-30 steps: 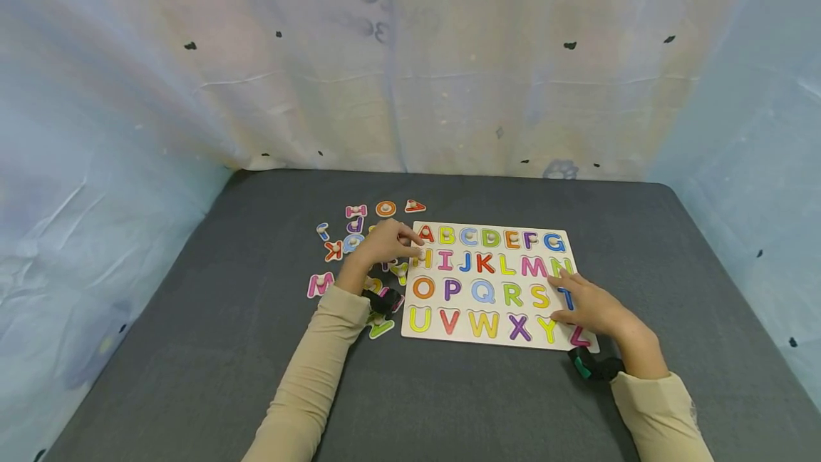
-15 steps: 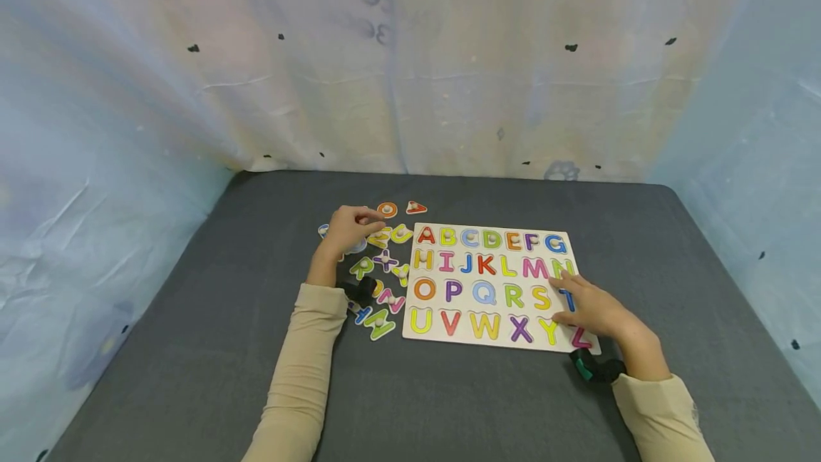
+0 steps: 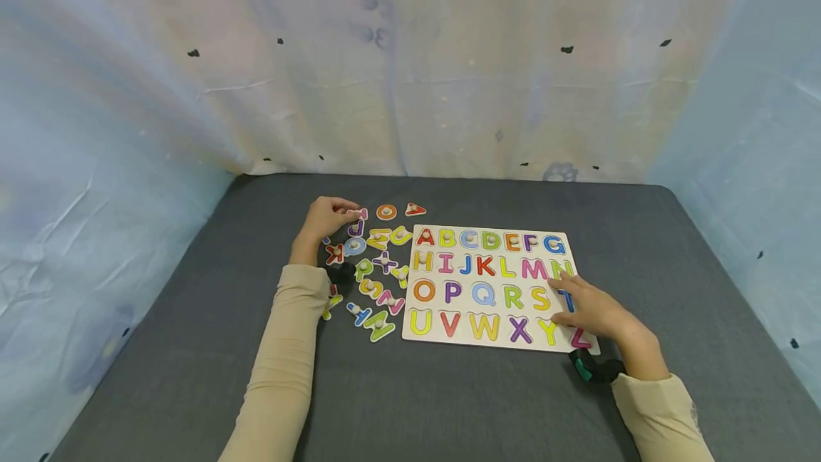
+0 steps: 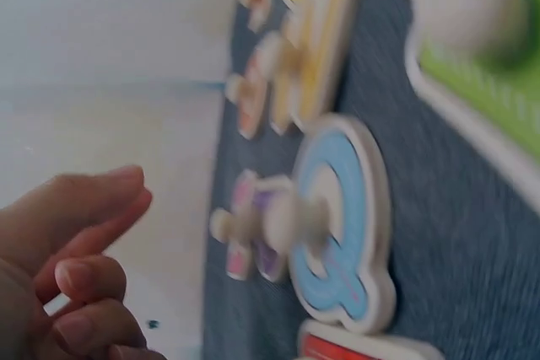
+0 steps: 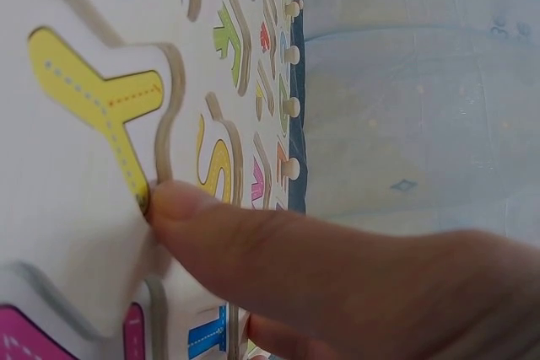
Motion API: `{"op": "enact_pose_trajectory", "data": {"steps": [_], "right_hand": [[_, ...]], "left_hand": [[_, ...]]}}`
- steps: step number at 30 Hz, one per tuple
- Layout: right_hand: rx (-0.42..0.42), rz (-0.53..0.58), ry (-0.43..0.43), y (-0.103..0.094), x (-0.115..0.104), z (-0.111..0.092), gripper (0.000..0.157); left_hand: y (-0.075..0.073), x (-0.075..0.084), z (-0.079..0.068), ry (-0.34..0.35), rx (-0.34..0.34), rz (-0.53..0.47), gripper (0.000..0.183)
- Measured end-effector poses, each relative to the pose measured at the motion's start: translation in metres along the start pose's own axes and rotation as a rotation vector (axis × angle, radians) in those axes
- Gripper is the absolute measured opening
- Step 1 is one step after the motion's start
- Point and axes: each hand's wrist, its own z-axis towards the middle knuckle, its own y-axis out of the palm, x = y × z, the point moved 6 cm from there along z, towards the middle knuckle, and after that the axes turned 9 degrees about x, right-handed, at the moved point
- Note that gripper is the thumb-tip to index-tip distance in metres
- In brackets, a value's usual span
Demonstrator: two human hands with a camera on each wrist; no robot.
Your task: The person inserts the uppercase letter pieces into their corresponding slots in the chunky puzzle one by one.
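My left hand (image 3: 327,218) is over the far left of the loose letter pieces, fingertips beside a pink I piece (image 3: 363,214). In the left wrist view its thumb and index finger lie close together, with a gap between them and the knobs. Near it are a purple P piece (image 3: 355,227) and a light blue Q piece (image 4: 342,208). My right hand (image 3: 593,305) rests on the right side of the white alphabet board (image 3: 463,305). Its thumb (image 5: 245,246) touches the board by the yellow Y slot (image 5: 101,99). Knobbed pieces A to H sit in their slots.
Several loose pieces lie left of the board, including an orange O (image 3: 386,212), a red A-shaped piece (image 3: 415,209), a red K (image 3: 335,254) and a green letter (image 3: 380,326). The grey table (image 3: 487,405) meets a pale curtain (image 3: 468,91) at the back.
My left hand has moved left and away from the H slot to the pink I piece. The H piece stays in the board. My right hand has kept its place.
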Motion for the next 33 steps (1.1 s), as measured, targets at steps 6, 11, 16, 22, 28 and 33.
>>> {"op": "enact_pose_trajectory", "data": {"steps": [6, 11, 16, 22, 28, 33], "right_hand": [[0.003, 0.009, -0.012, 0.0, -0.001, 0.0, 0.079], [0.011, 0.02, -0.018, -0.001, -0.003, -0.001, 0.077], [0.012, 0.024, -0.016, -0.001, -0.005, -0.002, 0.077], [-0.001, 0.03, -0.01, -0.001, -0.005, -0.001, 0.079], [0.003, 0.026, -0.011, -0.001, -0.008, -0.003, 0.077], [0.008, 0.019, -0.006, -0.001, -0.009, -0.003, 0.077]], "left_hand": [[0.004, -0.015, 0.014, -0.07, -0.066, 0.034, 0.033], [0.006, -0.022, 0.017, -0.124, -0.064, 0.065, 0.034], [0.007, -0.023, 0.017, -0.129, -0.078, 0.097, 0.035], [0.009, -0.023, 0.021, -0.098, -0.085, 0.161, 0.034], [0.009, -0.025, 0.023, -0.084, -0.097, 0.187, 0.033], [0.004, -0.022, 0.019, -0.079, -0.086, 0.171, 0.03]]}}
